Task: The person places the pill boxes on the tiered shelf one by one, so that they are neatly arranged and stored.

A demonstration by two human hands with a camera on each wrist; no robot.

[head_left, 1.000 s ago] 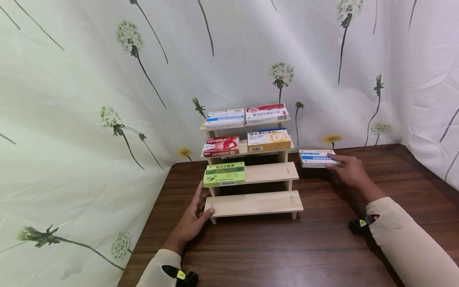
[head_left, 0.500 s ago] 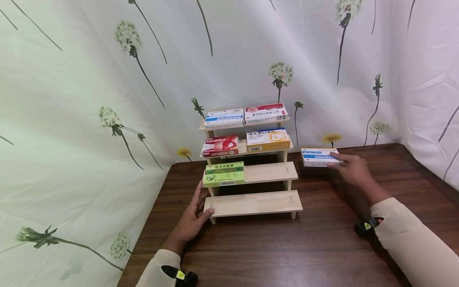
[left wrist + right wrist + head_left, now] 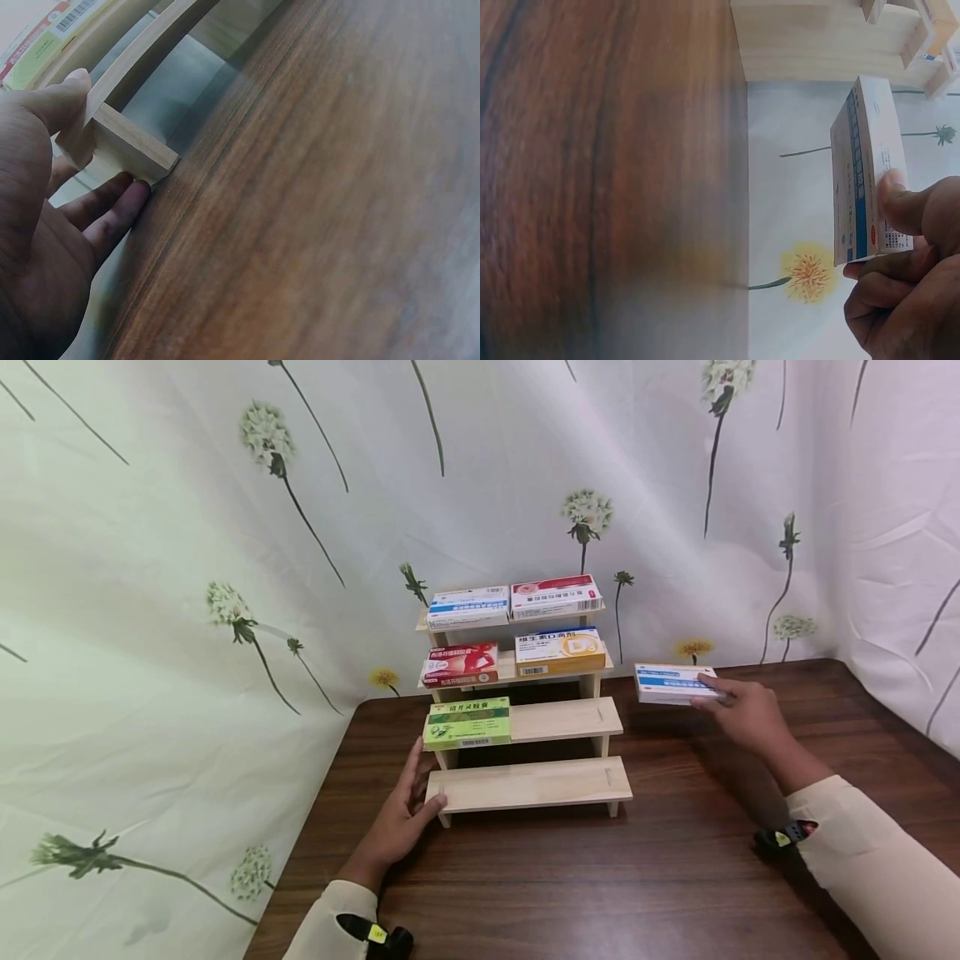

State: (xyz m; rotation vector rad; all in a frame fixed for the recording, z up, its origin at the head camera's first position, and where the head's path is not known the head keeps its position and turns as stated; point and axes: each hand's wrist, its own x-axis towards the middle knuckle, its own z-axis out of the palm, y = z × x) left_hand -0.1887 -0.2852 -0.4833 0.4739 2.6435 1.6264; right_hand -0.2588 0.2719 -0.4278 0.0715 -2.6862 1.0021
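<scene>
My right hand (image 3: 753, 718) pinches one end of a white and blue medicine box (image 3: 671, 685) to the right of the stepped wooden rack (image 3: 558, 781). In the right wrist view the thumb lies on the narrow side of the box, with curled fingers at its end. My left hand (image 3: 397, 818) holds the rack's lower left end. Its thumb (image 3: 64, 101) rests on the bottom step's corner, while fingertips (image 3: 131, 199) touch the side support. On the third step from the top, a green medicine box (image 3: 468, 724) sits at the left.
The top step bears a white and blue box (image 3: 468, 607) and a red and white box (image 3: 557, 597). Below them are a red box (image 3: 461, 666) and a yellow and white vitamin D box (image 3: 561, 652). A flower-print curtain (image 3: 487, 468) hangs behind the dark wooden table (image 3: 540, 885).
My right hand has moved the white and blue box slightly right and up, away from the rack. The left hand stays at the rack.
</scene>
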